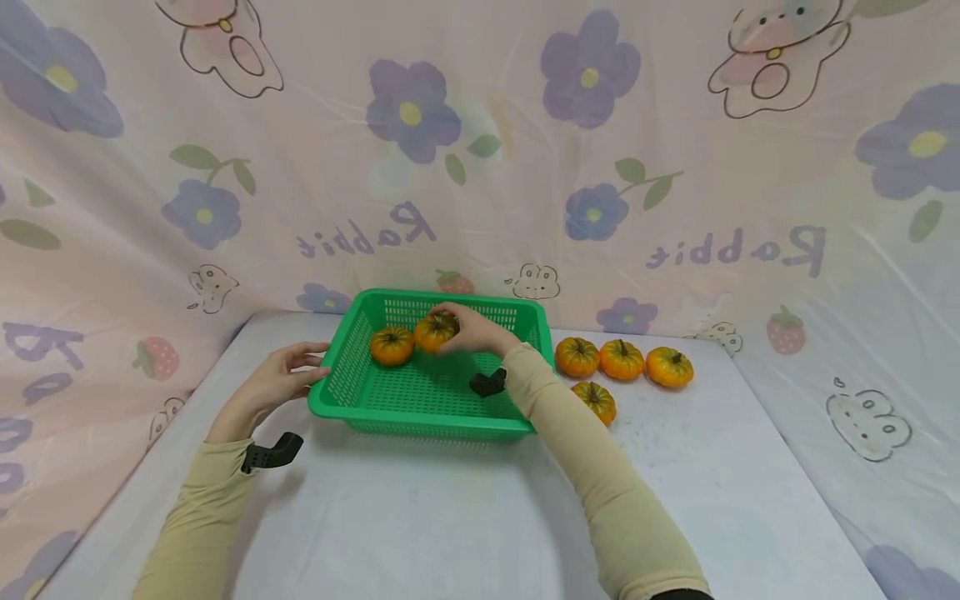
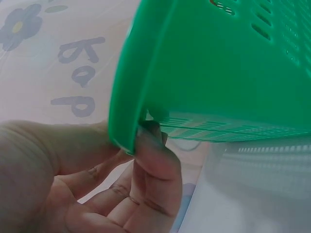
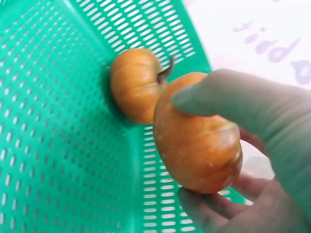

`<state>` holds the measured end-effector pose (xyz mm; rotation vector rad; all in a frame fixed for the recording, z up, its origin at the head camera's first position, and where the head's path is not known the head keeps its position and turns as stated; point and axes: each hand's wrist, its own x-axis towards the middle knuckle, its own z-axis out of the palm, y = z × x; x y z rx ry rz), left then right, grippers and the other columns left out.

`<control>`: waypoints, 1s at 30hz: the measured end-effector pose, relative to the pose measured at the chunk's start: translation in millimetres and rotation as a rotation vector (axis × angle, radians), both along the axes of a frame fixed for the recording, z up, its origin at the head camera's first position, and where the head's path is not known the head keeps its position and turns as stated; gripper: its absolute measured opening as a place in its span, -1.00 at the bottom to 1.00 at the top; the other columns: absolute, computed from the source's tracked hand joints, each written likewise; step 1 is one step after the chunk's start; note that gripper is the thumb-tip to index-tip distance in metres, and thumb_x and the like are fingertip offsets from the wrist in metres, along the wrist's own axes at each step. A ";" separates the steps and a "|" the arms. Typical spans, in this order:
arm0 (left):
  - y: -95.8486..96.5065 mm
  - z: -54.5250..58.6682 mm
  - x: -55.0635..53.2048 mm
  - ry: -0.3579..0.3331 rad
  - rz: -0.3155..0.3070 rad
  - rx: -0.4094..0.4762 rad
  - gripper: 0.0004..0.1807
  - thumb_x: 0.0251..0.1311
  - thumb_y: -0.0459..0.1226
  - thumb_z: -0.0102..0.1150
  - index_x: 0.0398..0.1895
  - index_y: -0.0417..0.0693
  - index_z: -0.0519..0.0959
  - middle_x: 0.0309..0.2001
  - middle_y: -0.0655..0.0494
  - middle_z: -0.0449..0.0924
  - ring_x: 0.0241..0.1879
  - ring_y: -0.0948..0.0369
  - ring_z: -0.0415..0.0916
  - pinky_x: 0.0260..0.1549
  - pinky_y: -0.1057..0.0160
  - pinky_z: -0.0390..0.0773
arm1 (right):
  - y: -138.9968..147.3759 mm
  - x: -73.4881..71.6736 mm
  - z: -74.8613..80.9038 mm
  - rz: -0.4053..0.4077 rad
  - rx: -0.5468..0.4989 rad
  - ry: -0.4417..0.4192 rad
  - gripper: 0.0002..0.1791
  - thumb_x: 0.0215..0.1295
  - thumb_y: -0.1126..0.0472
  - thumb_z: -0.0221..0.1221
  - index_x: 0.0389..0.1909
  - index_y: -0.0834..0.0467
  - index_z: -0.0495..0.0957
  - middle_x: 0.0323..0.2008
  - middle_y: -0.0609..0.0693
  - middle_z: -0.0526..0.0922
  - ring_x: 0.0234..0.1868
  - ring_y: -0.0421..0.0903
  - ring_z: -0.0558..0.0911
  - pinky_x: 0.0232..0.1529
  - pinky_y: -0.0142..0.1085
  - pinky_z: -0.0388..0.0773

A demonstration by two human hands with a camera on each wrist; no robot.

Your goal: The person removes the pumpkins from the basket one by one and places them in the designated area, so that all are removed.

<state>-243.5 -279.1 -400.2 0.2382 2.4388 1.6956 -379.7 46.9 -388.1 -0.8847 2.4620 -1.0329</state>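
Note:
A green plastic basket with slotted walls stands on the white table. My right hand holds a small orange pumpkin inside it, near the back wall; in the right wrist view the thumb lies on one side of this pumpkin and fingers on the other. Another small pumpkin sits in the basket just left of the held one. At the basket's left rim, my left hand pinches the edge, and the left wrist view shows thumb and fingers on either side of the rim.
To the basket's right, several small pumpkins lie on the table: three in a row, the middle one among them, and one nearer, partly behind the right sleeve. A patterned cloth hangs behind the table.

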 end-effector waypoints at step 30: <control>0.3 -2.0 0.2 0.006 -0.002 -0.012 -0.31 0.36 -0.26 0.10 0.44 -0.33 0.07 0.18 -0.41 0.29 -0.17 0.19 0.58 -0.22 0.25 0.61 | 76.3 36.9 58.3 0.120 -0.164 0.088 -0.21 0.13 0.36 0.33 0.38 0.13 0.22 0.30 0.05 0.27 0.26 0.03 0.29 0.16 -0.10 0.37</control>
